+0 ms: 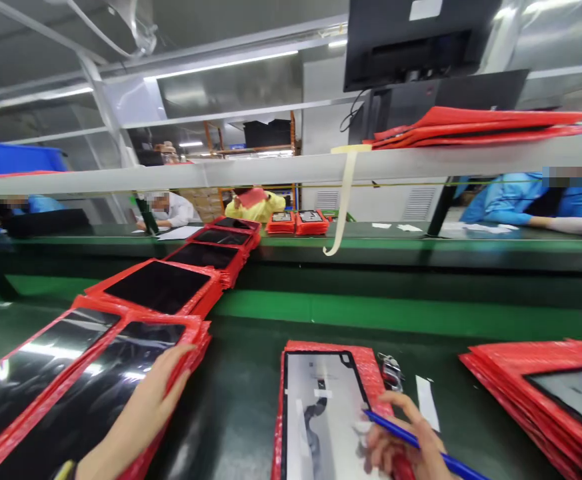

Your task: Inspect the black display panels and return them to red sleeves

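The right hand (411, 443) has its fingers curled together around a slim blue pen (423, 447), the thumb and forefinger pinching the shaft so that the tip points up and left. That tip rests just over the lower right part of a pale grey flat panel with a black cut-out pattern (321, 413), which lies face up in a red padded sleeve (361, 367) on the dark green bench top (241, 400). Just right of that sleeve's upper corner lies a small metal clip (391, 373), and beside it a white paper slip (427, 402).

The left hand (163, 393) is well to the left of the grey panel, fingers stretched out straight and close together, holding nothing. Its fingertips press flat on the right edge of a glossy black screen in a red sleeve (101, 393), the nearest of a row of such screens (191, 267) running up and away across the bench.

Right of the grey panel, near the bench edge, sits a stack of red sleeves topped by another grey panel (555, 400). Beyond the grey panel, a green conveyor strip (395, 313) crosses the view, and co-workers sit on its far side.
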`<state>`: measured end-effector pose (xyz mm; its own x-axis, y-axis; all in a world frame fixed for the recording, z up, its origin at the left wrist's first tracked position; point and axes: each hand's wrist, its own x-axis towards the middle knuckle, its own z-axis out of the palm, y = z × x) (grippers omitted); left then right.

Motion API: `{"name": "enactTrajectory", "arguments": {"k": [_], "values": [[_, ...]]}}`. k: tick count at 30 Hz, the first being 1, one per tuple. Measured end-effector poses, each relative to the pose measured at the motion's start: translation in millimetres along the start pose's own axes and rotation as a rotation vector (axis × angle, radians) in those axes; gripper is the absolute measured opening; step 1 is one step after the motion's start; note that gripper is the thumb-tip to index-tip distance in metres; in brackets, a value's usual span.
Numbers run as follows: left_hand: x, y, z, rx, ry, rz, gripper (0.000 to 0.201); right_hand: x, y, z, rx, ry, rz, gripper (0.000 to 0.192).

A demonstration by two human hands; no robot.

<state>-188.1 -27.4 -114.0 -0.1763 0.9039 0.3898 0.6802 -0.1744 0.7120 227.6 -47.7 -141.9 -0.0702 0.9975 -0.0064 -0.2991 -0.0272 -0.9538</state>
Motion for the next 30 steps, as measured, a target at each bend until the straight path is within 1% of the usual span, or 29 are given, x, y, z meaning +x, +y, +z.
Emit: {"name": "enactTrajectory", "arguments": {"k": [1,3,4,5,6,7,9,11,13,18,22,26,30], "values": [[-9,11,16.3,-0.064,-0.082,-0.021,0.03,-3,-4,5,-0.074,-0.001,0.006,0.052],[-25,34,47.5,-0.431,-0.302,-0.2,0.028,-9,-9,12,-0.26,0.016,-0.023,0.037],[-31,45,61.6,-0.601,-0.394,-0.286,0.031,-12,-9,13,-0.344,0.035,-0.044,0.03],[-37,55,74.3,-0.718,-0.468,-0.376,0.035,-15,-6,13,-0.422,0.05,-0.069,0.027],[-41,64,85.4,-0.768,-0.504,-0.427,0.038,-17,-2,11,-0.498,0.064,-0.095,0.027],[-43,72,94.5,-0.801,-0.532,-0.48,0.04,-19,3,9,-0.582,0.07,-0.126,0.031],[-44,82,106.6,-0.804,-0.554,-0.555,0.039,-20,16,4,-0.783,0.072,-0.215,0.04],[-41,89,111.2,-0.801,-0.574,-0.615,0.037,-21,27,1,-0.928,0.081,-0.29,0.04],[-36,92,110.9,-0.795,-0.59,-0.654,0.036,-21,32,1,-0.977,0.082,-0.31,0.037],[-28,99,106.3,-0.785,-0.571,-0.731,0.034,-24,28,4,-0.976,0.028,-0.277,0.034],[-27,102,107.8,-0.79,-0.623,-0.77,0.031,-23,26,1,-0.939,-0.005,-0.228,0.036],[-23,104,113.7,-0.761,-0.653,-0.743,0.034,-18,28,-3,-0.845,0.017,-0.174,0.039],[-11,107,122.3,-0.678,-0.645,-0.647,0.032,-13,26,-3,-0.669,0.028,-0.109,0.038]]}}
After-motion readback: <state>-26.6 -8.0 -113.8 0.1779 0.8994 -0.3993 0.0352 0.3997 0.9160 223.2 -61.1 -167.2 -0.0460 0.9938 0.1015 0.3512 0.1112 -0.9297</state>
